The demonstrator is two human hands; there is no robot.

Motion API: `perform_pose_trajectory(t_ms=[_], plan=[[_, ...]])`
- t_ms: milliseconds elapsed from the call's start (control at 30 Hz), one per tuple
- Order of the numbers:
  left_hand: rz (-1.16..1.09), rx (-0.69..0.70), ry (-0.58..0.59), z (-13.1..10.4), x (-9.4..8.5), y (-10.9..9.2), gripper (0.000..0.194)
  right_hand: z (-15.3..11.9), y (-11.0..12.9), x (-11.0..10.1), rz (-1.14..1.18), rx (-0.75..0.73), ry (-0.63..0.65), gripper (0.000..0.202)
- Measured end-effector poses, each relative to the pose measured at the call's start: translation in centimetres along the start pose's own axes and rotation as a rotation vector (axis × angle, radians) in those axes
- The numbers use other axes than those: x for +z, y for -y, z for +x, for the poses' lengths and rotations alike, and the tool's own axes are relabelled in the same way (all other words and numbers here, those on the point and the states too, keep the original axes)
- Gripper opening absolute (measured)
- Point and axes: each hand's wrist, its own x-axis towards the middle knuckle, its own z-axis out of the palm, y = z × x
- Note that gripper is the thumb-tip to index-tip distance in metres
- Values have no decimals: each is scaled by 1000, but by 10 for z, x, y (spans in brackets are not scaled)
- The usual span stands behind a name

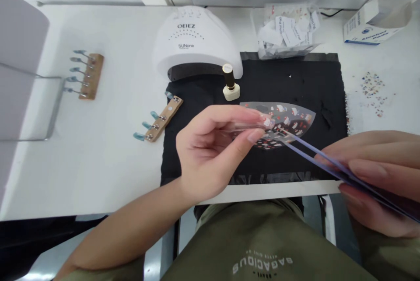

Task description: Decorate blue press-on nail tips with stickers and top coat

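My left hand (210, 149) pinches a clear sticker sheet (297, 119) between thumb and forefinger. The sheet is curved and printed with small white and red figures; part of it is hidden behind my fingers. A small white and red piece shows at my forefinger's tip, but I cannot tell whether it is separate from the sheet. Closed around purple tweezers (315, 158) is my right hand (383, 176). The tweezer tips are slightly apart, at the sheet close to my left fingertips. Whether they grip a sticker is too small to tell.
A nail polish bottle (231, 86) and a white nail lamp (197, 40) stand beyond my hands on a black mat (295, 75). Wooden stands (166, 119) with bluish nail tips are at left. A bag of alcohol pads (287, 31), a box (370, 22) and scattered gems (374, 90) lie right.
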Motion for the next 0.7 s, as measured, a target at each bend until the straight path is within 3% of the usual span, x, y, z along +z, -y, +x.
perform_pose_trajectory(t_ms=[267,400,700], plan=[[4,-36,9,-2,-2,0,19,1,7,-2,-25,38,25,34],[-22,-13,2,-2,-2,1,23,-4,10,1,-33,84,-17,32],[-18,8,-29,0,0,-2,25,-7,2,12,-111,-30,-41,42]])
